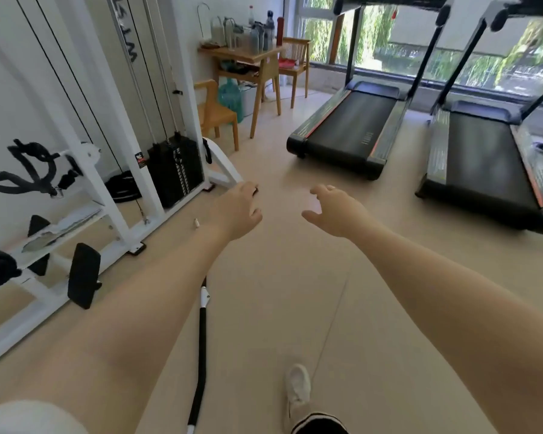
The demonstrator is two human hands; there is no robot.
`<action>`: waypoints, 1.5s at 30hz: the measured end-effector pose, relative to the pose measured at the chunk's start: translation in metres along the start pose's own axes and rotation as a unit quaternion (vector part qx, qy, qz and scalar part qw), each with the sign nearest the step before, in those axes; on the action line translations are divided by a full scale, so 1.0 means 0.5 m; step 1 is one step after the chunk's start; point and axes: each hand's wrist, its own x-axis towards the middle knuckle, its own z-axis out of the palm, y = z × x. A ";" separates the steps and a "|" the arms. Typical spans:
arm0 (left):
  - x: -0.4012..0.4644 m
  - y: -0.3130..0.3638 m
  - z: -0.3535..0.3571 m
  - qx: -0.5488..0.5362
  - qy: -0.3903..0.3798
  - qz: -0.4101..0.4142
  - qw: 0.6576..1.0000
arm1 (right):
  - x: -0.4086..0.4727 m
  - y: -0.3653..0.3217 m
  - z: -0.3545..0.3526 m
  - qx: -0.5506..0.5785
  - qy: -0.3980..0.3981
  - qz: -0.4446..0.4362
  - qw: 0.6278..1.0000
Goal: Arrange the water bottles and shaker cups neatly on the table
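Observation:
Far across the room stands a wooden table point(232, 55) against the wall, crowded with several water bottles and shaker cups point(257, 32), among them a red bottle point(279, 29) at its right end. My left hand point(237, 211) and my right hand point(333, 211) are stretched forward over the floor, a few metres short of the table. Both hands hold nothing, and their fingers are loosely spread.
A white cable machine with a black weight stack point(174, 170) lines the left wall. Two treadmills point(351, 126) point(483, 158) stand on the right by the window. Wooden chairs point(217, 112) point(295, 61) flank the table. A black bar point(201, 355) lies on the floor by my shoe point(298, 386).

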 end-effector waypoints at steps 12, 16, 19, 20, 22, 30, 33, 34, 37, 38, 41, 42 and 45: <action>0.659 -0.127 0.057 -0.022 0.014 -0.055 0.998 | 0.707 0.184 -0.072 0.016 -0.063 0.003 0.998; 0.847 -0.186 0.055 -0.048 0.001 -0.056 0.997 | 0.919 0.187 -0.093 0.054 -0.059 0.006 0.997; 0.969 -0.262 0.105 -0.044 -0.026 -0.075 0.996 | 1.066 0.189 -0.056 0.030 -0.091 -0.008 0.995; 1.011 -0.289 0.127 -0.040 -0.035 -0.083 0.995 | 1.117 0.191 -0.040 0.019 -0.098 -0.013 0.995; 1.101 -0.340 0.164 -0.044 -0.050 -0.099 0.993 | 1.224 0.191 -0.015 -0.004 -0.109 -0.022 0.994; 1.580 -0.508 0.161 -0.041 -0.077 -0.062 0.994 | 1.711 0.163 -0.084 0.001 -0.100 -0.025 0.995; 1.793 -0.536 0.125 -0.064 -0.032 -0.050 0.996 | 1.889 0.170 -0.145 0.047 -0.071 -0.014 0.996; 1.857 -0.540 0.120 -0.078 -0.024 -0.051 0.995 | 1.942 0.176 -0.160 0.059 -0.068 -0.013 0.996; 2.027 -0.549 0.141 -0.112 -0.027 -0.043 0.992 | 2.097 0.214 -0.178 0.065 -0.064 -0.010 0.996; 2.078 -0.555 0.160 -0.114 -0.033 -0.036 0.992 | 2.147 0.232 -0.176 0.066 -0.067 -0.006 0.996; 2.225 -0.590 0.238 -0.079 -0.063 -0.019 0.995 | 2.304 0.301 -0.160 0.065 -0.085 0.010 0.994; 2.275 -0.605 0.269 -0.059 -0.077 -0.013 0.995 | 2.358 0.326 -0.153 0.062 -0.093 0.014 0.994; 2.436 -0.643 0.342 -0.020 -0.113 -0.016 0.993 | 2.530 0.391 -0.163 0.062 -0.115 0.022 0.991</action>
